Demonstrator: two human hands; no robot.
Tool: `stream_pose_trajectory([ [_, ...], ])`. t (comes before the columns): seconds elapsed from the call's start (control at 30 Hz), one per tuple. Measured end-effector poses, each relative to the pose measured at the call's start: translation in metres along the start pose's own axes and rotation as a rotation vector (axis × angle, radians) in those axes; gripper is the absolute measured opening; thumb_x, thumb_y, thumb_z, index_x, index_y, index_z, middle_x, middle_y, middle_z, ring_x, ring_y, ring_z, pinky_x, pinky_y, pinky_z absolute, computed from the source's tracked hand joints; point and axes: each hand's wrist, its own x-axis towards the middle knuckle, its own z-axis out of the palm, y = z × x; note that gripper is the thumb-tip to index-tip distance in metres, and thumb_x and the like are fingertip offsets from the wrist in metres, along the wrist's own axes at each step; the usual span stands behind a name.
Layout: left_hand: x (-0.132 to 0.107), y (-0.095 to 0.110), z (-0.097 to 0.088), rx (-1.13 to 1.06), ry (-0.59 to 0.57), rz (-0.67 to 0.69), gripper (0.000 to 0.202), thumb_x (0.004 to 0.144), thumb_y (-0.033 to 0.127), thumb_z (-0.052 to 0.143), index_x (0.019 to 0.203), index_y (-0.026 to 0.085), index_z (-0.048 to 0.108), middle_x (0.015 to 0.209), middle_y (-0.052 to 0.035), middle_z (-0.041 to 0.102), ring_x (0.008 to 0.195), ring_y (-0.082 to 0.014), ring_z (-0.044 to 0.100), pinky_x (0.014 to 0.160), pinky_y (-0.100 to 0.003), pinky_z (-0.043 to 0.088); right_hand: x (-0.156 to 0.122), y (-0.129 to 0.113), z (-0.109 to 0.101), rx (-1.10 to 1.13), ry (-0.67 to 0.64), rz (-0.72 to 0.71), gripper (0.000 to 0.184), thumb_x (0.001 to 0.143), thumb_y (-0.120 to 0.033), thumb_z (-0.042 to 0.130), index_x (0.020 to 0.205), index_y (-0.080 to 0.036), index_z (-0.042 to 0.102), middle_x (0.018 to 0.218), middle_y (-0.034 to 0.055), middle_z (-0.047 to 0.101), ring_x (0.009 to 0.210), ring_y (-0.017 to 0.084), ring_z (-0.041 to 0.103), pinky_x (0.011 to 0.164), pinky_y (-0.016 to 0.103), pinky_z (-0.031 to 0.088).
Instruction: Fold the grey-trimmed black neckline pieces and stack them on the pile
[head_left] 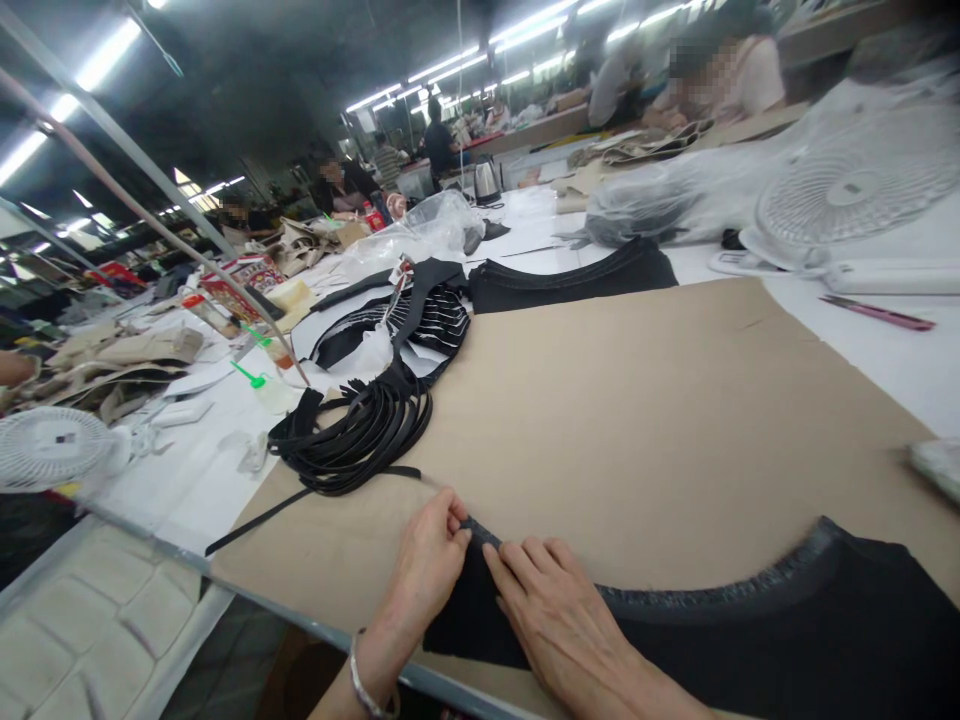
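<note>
- Black fabric panel with a concave curved edge (pixel 750 660) lies on a broad tan paper sheet (pixel 675 420), which covers much of a long white worktable (pixel 187 485). It is at the near side, beneath both hands, running out of view at lower right; a dark grey, speckled band follows the curve.
- Second black fabric panel (pixel 577 280), also curved along one side, lies at the far edge of the tan sheet.
- White round desk fan (pixel 855 185) lies at far right, beside a heap of clear plastic film (pixel 637 195).
- Black-and-white striped fabric piece (pixel 435 325) rests left of the second panel.
- Thick looped bundle of flat black strips (pixel 360 435) sits just in front of it, one end trailing toward the table's near edge.
- Right hand (pixel 555 605) lies palm down on the near panel, fingers extended and pressing near the curved edge, grasping nothing visible.
- Left hand (pixel 435 550) is nearly closed, thumb and forefinger pinching the panel's upper left corner.
- Slim pink-handled tool (pixel 889 315) lies on the white surface beyond the sheet.
- Silver-coloured bangle (pixel 360 680) circles the left wrist.
</note>
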Motion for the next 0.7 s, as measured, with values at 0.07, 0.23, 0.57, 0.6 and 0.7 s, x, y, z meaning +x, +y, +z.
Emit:
stream_pose_trajectory([
  [0.07,0.0003,-0.0020,0.0004,-0.020,-0.007,-0.005,0.016,0.077,0.005,0.049,0.083,0.020,0.052,0.066,0.0056,0.051,0.057,-0.0091,0.054,0.050,-0.018,0.039,-0.0010,-0.0003,0.0033,-0.005,0.000,0.004,0.048,0.079,-0.014,0.066,0.125,-0.011,0.052,0.097,0.0046,0.058,0.083,0.021,0.046,0.076,0.039,0.032],
  [0.23,0.0002,-0.0037,0.0007,-0.036,-0.009,-0.003,0.018,0.078,0.004,0.046,0.083,0.020,0.052,0.066,0.0054,0.051,0.055,-0.0090,0.055,0.048,-0.018,0.040,-0.0043,0.0003,0.0021,0.002,0.004,0.005,0.044,0.081,-0.012,0.063,0.124,-0.012,0.053,0.098,0.0042,0.059,0.085,0.021,0.046,0.079,0.041,0.031],
  [0.57,0.0014,0.0007,-0.0041,0.007,0.047,0.012,0.020,0.072,0.002,0.052,0.078,0.020,0.054,0.063,0.0058,0.054,0.058,-0.0090,0.054,0.054,-0.018,0.040,-0.0024,0.0007,0.0011,-0.016,0.007,0.011,0.045,0.082,-0.015,0.064,0.125,-0.013,0.052,0.096,0.0040,0.059,0.085,0.022,0.046,0.076,0.042,0.031],
  [0.6,0.0014,0.0015,-0.0042,0.014,0.055,0.013,0.020,0.071,0.001,0.051,0.078,0.020,0.054,0.062,0.0060,0.053,0.057,-0.0091,0.054,0.054,-0.018,0.040,-0.0021,0.0009,0.0008,-0.024,0.009,0.013,0.046,0.081,-0.015,0.064,0.125,-0.013,0.052,0.096,0.0040,0.059,0.086,0.022,0.046,0.076,0.042,0.032],
  [0.7,0.0018,0.0029,-0.0043,0.036,0.080,0.018,0.022,0.069,0.001,0.051,0.078,0.020,0.054,0.059,0.0066,0.051,0.056,-0.0095,0.052,0.053,-0.019,0.037,-0.0019,0.0013,-0.0004,-0.038,0.016,0.012,0.047,0.080,-0.016,0.066,0.125,-0.013,0.052,0.096,0.0037,0.059,0.086,0.022,0.047,0.078,0.043,0.032],
])
